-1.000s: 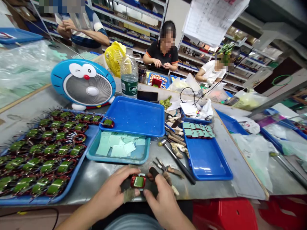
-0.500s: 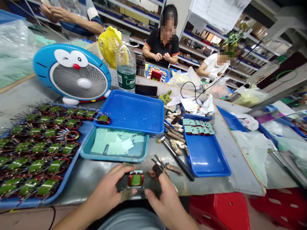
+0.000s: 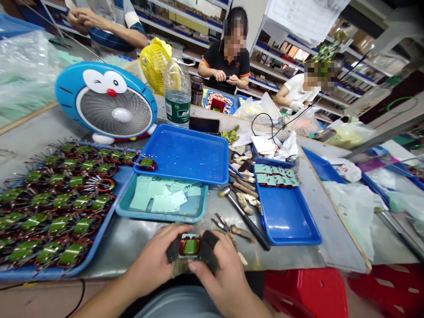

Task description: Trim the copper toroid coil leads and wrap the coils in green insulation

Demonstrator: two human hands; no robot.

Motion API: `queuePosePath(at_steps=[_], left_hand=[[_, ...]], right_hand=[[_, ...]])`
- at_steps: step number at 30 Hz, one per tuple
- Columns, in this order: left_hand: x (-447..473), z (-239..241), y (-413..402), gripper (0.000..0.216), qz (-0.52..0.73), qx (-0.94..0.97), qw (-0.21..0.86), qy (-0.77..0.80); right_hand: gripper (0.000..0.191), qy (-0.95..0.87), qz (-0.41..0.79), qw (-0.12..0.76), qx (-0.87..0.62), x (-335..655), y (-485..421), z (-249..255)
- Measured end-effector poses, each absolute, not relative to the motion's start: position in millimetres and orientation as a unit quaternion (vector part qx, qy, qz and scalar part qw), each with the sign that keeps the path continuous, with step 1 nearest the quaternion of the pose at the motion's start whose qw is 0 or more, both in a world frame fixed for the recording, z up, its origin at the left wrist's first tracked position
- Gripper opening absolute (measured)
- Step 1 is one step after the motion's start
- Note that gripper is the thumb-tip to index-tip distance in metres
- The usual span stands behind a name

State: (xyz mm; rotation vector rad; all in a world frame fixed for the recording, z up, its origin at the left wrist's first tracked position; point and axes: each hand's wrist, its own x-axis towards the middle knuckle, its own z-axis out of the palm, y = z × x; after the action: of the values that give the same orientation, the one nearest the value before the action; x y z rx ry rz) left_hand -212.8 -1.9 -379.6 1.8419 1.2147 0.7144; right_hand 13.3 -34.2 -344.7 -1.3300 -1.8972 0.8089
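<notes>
The left hand [image 3: 150, 265] and the right hand [image 3: 221, 274] both pinch one red-wound coil [image 3: 190, 246] between taped fingertips, at the near edge of the bench, just this side of the teal tray [image 3: 132, 214]. To my eye it is being squared up. A next move calls for even pressure from both sides.

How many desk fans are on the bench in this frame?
2. The blue cartoon-face fan stands at the back left, behind the tray of coils; the yellow fan is behind it, beside the water bottle. Clutter farther back could hide more.
</notes>
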Motion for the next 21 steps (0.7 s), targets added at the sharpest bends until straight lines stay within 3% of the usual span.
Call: queuePosePath(at_steps=[7,14,21], left_hand=[[-209.4,-390.8,-1.5,0.044,0.286,0.762,0.357,0.459],[-203.5,-399.4,-11.1,0.048,0.306,0.756,0.343,0.466],[-205.9,-401.6,-9.0,0.044,0.304,0.765,0.332,0.461]], right_hand=[[0.037,-0.759,0.207,0.362,-0.500,-17.9,-23.8,-356.3],[0.028,-0.764,0.115,0.390,-0.502,-26.5,-25.9,-367.8],[0.039,-0.733,0.145,0.398,-0.533,-30.9,-28.4,-367.5]])
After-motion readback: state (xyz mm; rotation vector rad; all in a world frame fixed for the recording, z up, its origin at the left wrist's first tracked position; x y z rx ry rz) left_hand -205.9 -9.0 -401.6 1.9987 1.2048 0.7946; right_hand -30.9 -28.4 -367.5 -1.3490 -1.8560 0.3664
